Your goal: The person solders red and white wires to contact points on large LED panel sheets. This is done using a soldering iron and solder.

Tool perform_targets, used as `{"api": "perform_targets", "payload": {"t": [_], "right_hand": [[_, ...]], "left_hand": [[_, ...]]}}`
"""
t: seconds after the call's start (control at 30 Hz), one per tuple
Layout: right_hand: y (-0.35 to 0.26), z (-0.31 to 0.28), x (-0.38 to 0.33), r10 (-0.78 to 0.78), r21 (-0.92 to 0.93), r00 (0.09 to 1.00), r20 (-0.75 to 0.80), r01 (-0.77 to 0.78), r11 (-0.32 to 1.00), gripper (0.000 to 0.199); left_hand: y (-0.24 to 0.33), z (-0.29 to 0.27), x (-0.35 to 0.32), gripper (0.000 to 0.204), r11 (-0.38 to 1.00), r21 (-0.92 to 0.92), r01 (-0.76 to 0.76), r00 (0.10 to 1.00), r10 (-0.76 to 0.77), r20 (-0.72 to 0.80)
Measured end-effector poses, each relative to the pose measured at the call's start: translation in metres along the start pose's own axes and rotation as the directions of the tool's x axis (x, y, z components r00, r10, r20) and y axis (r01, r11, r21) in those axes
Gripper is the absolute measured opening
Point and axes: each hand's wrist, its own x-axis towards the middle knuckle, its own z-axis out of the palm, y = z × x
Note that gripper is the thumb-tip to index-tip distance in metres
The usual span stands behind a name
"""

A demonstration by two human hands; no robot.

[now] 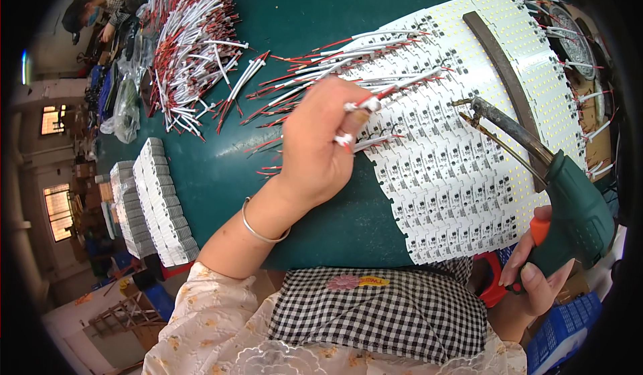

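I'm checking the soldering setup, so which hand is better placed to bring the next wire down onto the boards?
The left hand. It already pinches a red and white wire right over the white circuit boards, whereas the right hand is full with the green soldering gun near the table's edge.

One green soldering gun (569, 207) at the right. One dark curved metal bar (506, 73) lies across the white circuit boards (455, 174), which overlap in a fan too dense to count. Two stacked rows of white boards (157, 204) stand at the left. The far pile of red-and-white wires (191, 46) holds perhaps a hundred or more. One silver bangle (258, 231).
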Motion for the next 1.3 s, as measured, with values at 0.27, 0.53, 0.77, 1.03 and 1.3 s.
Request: {"api": "perform_targets", "payload": {"t": [0.27, 0.53, 0.77, 1.03, 1.3], "right_hand": [[0.001, 0.000, 0.001, 0.003, 0.024, 1.000, -0.026, -0.002, 1.000, 0.069], [-0.004, -0.001, 0.007, 0.015, 0.034, 1.000, -0.023, -0.014, 0.999, 0.069], [-0.003, 0.004, -0.005, 0.114, 0.100, 0.991, -0.075, -0.107, 0.989, 0.071], [-0.015, -0.010, 0.006, 0.071, 0.211, 0.980, 0.184, -0.110, 0.971, 0.041], [-0.013, -0.020, 0.006, 0.054, 0.198, 0.974, 0.221, -0.099, 0.975, 0.039]], "left_hand": [[0.009, -0.030, 0.025, 0.017, 0.913, -0.408, 0.014, 0.960, -0.126, -0.249], [-0.005, -0.027, 0.024, 0.021, 0.951, 0.115, 0.289, 0.947, -0.266, -0.178], [-0.022, -0.014, 0.026, 0.017, 0.966, 0.220, 0.137, 0.990, -0.126, -0.064], [0.000, -0.033, 0.019, 0.016, 0.991, 0.124, 0.045, 0.962, -0.009, -0.273], [0.047, -0.014, 0.029, 0.024, 0.994, 0.084, -0.064, 0.996, 0.069, -0.062]]}}
